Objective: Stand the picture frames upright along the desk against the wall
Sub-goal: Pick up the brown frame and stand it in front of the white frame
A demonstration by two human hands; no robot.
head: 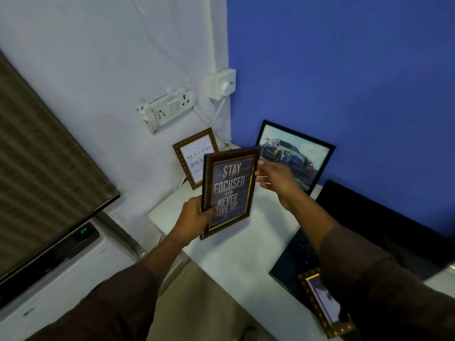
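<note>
A brown frame reading "Stay focused and never give up" (230, 185) is held upright above the white desk (221, 252). My left hand (195, 212) grips its lower left edge. My right hand (275, 178) touches its upper right edge with fingers spread. Behind it a gold frame with white "Success" print (193, 153) leans on the white wall. A black frame with a car picture (295, 156) leans on the blue wall. Another gold frame (320, 303) lies flat at the desk's near right, partly under my right sleeve.
An open black laptop (369, 230) sits at the right of the desk against the blue wall. A socket strip (170, 107) and a plug box (221, 84) with cables hang on the white wall. A dark screen (44, 168) and white appliance (61, 267) stand left.
</note>
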